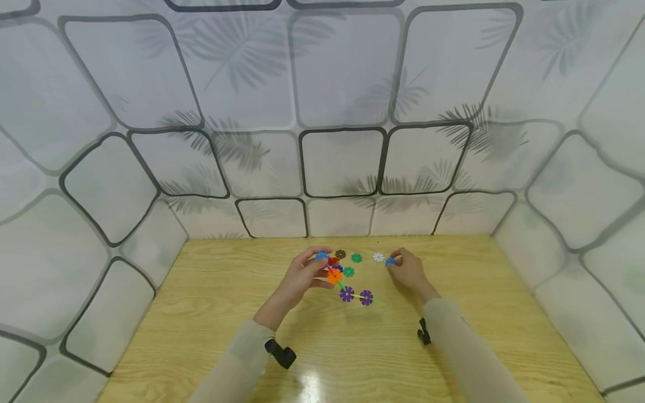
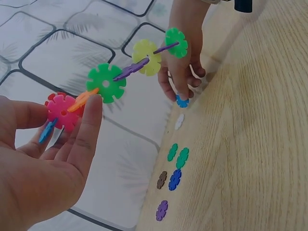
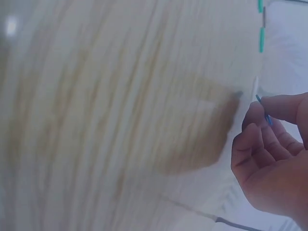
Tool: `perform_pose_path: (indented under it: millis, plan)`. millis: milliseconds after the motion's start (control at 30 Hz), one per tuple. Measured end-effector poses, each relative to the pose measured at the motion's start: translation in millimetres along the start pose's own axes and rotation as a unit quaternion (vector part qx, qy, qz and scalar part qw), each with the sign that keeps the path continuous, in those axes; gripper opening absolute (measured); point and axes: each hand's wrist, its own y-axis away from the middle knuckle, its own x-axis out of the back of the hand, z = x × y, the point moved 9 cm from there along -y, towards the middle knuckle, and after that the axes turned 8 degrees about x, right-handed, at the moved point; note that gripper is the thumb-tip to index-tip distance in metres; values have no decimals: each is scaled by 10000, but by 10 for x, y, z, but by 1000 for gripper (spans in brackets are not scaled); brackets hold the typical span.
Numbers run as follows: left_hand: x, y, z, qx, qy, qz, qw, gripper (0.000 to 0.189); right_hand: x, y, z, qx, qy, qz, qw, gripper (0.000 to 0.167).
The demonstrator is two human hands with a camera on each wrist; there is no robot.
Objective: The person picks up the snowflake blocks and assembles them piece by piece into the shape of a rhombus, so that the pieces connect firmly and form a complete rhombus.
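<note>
My left hand [image 1: 300, 275] holds up one end of a chain of interlocking plastic snowflake discs. In the left wrist view the chain runs from a blue disc [image 2: 47, 131] and a pink disc [image 2: 63, 111] at the fingers through an orange disc, a green disc [image 2: 106, 83], purple ones and a yellow disc [image 2: 147, 57] to a green end disc [image 2: 176, 43]. Over at the right, my right hand [image 1: 409, 271] pinches a single blue disc [image 3: 265, 113] between thumb and fingers. That disc appears edge-on in the right wrist view.
Loose discs lie near the table's back edge: a white disc [image 1: 378, 257], two green discs [image 2: 182, 158], a brown disc [image 1: 340, 254], a dark blue disc [image 2: 174, 179] and a purple disc [image 2: 162, 210]. Patterned cloth walls [image 1: 342, 162] enclose the wooden table [image 1: 363, 358] at the back and sides.
</note>
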Motion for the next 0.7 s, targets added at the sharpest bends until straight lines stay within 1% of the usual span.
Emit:
perform_pose_path:
  millis: [67,200,300,433,533,700]
  plan:
    - [0,1,2,25,12,7,10000,41,2,8,-39,-9,-129,23,9999,31]
    - [9,0,4,43,41,43,10000,41,-1,-2,-158,126,-292,2,9995,29]
    - [17,-5,-2,68,62,68,9999,41,12,-4,-288,214,-482,-17,9986,30]
    - [30,-1,-10,120,83,130,9998,37,26,20,-461,257,-792,-51,9965,33]
    - [44,-3,-16,147,70,200,9997,33,37,47,-600,377,-908,-82,9951,35]
    - [52,-7,-26,176,6,254,9995,32,56,93,-806,520,-1104,-131,9924,35]
